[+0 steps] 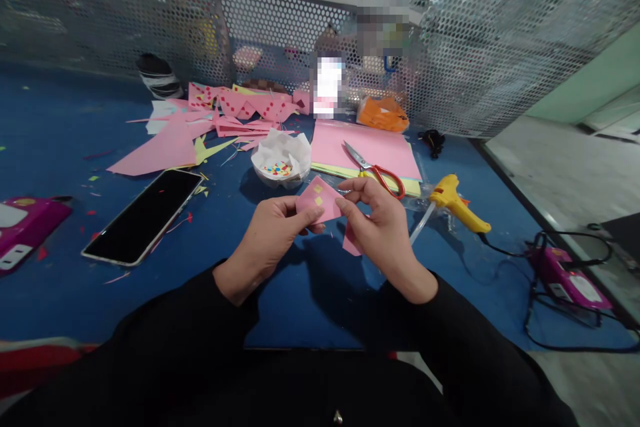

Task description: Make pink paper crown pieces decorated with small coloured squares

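Note:
Between both hands I hold a small piece of pink paper (325,203) bearing two yellow squares. My left hand (273,230) pinches its left side, thumb on top. My right hand (377,227) grips the right corner between thumb and fingers. Another pink strip (352,241) hangs below my right palm; whether it belongs to the same piece I cannot tell. Just beyond the hands, a paper-lined bowl (281,159) contains small coloured bits. Scissors with red handles (385,179) lie beyond my right hand on a stack of pink and yellow paper (365,147).
A yellow glue gun (460,203) with a cord lies at right, near a purple power strip (570,280). At left are a phone (145,213), a second purple power strip (30,230) and pink paper scraps (165,143). Perforated metal panels (290,13) border the blue table's back.

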Demonstrator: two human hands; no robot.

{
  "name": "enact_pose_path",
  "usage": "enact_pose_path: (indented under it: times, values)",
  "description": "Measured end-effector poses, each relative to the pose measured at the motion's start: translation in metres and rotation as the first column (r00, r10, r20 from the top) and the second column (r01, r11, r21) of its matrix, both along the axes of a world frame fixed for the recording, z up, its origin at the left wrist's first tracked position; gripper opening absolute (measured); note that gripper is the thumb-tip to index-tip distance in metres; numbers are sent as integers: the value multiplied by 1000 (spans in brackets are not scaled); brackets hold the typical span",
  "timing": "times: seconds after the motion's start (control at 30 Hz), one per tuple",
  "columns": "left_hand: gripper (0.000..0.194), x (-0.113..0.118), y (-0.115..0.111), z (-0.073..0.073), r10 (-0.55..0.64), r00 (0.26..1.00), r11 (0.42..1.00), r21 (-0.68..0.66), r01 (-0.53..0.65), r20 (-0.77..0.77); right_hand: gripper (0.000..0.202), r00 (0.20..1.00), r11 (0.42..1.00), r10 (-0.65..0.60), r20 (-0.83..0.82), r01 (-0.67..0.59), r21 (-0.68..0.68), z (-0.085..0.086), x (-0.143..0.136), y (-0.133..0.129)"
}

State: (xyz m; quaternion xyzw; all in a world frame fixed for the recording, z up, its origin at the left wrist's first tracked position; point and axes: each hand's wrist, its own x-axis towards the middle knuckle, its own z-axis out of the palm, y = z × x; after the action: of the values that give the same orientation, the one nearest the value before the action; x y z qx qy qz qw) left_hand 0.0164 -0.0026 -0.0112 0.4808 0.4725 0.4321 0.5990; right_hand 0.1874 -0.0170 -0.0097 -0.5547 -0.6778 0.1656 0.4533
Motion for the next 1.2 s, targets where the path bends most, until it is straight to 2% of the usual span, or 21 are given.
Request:
enact_pose_path:
  times: [0.2,0.37,0.57,0.67,0.77,0.93,1.1,1.2]
  values:
    - [23,1,0,-2,-6,999,999,-36,7,31,11,999,999,-32,-19,32,37,0,1,1]
    - [21,1,0,0,24,1000,999,-27,-25,-12,11,999,998,-38,-16,39,47,-1,0,2]
    - [36,1,1,-1,-17,999,998,-54,19,37,12,998,997,-59,-17,60,51,-3,0,2]
    - [30,0,1,-2,-13,1000,998,-56,15,27,12,999,998,-39,-29,40,45,-3,2,2]
    - [23,-1,2,-2,47,997,998,-52,-44,59,15,997,994,-43,-62,49,93,1,5,4]
    - [26,-4,7,-1,203,959,978,-90,-188,199,21,955,963,-159,-250,206,175,6,13,9]
    - [33,-8,12,4,343,876,939,-136,-315,340,28,853,969,-164,-496,232,79,0,10,14]
    - [34,-9,13,5,388,845,922,-170,-349,369,34,792,987,-140,-594,158,-21,-2,4,15]
